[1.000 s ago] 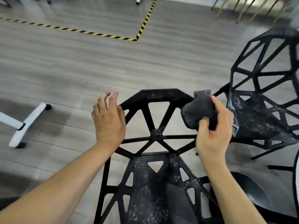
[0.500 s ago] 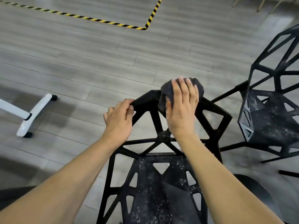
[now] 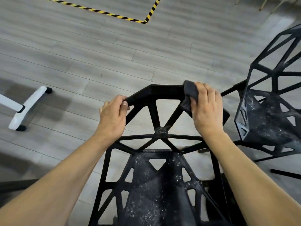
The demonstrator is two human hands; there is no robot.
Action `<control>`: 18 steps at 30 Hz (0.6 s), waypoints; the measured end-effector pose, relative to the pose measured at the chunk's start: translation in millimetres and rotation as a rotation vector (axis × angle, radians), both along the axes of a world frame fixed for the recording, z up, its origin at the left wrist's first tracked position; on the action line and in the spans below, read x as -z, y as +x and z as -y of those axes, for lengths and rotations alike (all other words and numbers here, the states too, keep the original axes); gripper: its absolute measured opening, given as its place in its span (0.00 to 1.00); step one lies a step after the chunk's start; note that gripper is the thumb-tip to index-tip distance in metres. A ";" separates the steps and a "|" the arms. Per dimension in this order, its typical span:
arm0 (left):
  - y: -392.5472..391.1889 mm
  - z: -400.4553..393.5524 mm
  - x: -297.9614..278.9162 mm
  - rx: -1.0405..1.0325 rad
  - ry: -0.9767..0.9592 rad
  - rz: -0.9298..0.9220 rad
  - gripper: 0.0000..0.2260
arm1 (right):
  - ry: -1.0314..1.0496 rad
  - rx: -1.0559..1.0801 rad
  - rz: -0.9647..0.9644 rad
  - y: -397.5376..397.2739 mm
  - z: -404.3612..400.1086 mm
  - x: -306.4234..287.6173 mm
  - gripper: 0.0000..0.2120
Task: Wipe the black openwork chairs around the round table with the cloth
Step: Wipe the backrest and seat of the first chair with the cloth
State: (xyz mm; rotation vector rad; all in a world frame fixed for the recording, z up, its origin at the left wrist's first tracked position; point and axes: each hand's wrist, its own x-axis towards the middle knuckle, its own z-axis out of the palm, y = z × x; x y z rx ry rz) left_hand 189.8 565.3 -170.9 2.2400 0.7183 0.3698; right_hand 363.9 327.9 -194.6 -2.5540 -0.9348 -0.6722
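Two hands on the backrest top rail: one braces, one wipes.
Right hand [image 3: 206, 108] fingers curl over the grey cloth [image 3: 190, 93], pressing it on the rail's right corner of the near black openwork chair [image 3: 162, 132]; left hand [image 3: 113, 115] pinches the rail's left end. Suggest: keep the brace, wrap the cloth round the bar, then work the struts. Speckled seat looks undone; second chair [image 3: 267, 115] just right.

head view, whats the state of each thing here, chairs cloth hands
near chair: upright, seat flecked with white specks
top rail: held at both ends
cloth: bunched, pressed on the rail's right corner
right hand: curled over the cloth
left hand: grips the rail's left end
second chair: upright at right, seat speckled, untouched
white wheeled base: on the floor at left
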 end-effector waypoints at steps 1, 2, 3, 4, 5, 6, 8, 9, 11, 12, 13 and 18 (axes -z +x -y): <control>-0.4 0.5 0.3 -0.006 0.001 -0.007 0.11 | 0.038 0.055 -0.017 -3.9 -4.3 2.1 0.21; -1.0 0.9 0.2 -0.009 0.001 -0.019 0.11 | 0.085 0.112 -0.032 -8.3 -14.3 2.8 0.20; -1.2 1.8 -0.3 -0.010 -0.001 -0.034 0.11 | 0.126 0.155 -0.045 -12.5 -26.5 2.6 0.19; -1.5 2.8 -0.7 -0.011 -0.002 -0.045 0.12 | 0.153 0.161 -0.051 -16.5 -40.1 1.0 0.18; -1.8 4.0 -2.4 -0.010 -0.001 -0.052 0.12 | 0.163 0.124 -0.042 -20.9 -55.4 -2.1 0.18; -1.1 4.2 -3.0 -0.007 0.002 -0.055 0.12 | 0.161 0.050 -0.019 -25.9 -72.9 -5.5 0.17; 0.6 1.9 -0.4 0.006 0.006 -0.045 0.11 | 0.120 -0.137 0.042 -42.8 -110.9 -10.9 0.15; 0.4 -1.4 1.4 0.013 0.000 -0.032 0.11 | 0.098 -0.207 0.059 -53.4 -127.6 -13.1 0.15; -1.5 -8.5 2.5 0.031 -0.014 -0.010 0.10 | 0.076 -0.279 0.072 -64.2 -146.0 -16.2 0.15; -2.2 -9.5 1.9 0.046 -0.015 -0.012 0.11 | 0.058 -0.300 0.091 -62.8 -145.0 -17.2 0.15; -3.3 -8.9 1.6 0.053 -0.011 -0.017 0.12 | 0.030 -0.331 0.119 -57.3 -138.4 -16.7 0.15; 0.7 -0.8 3.8 -0.008 0.029 0.015 0.11 | -0.069 -0.171 0.121 -6.3 -64.0 -14.9 0.17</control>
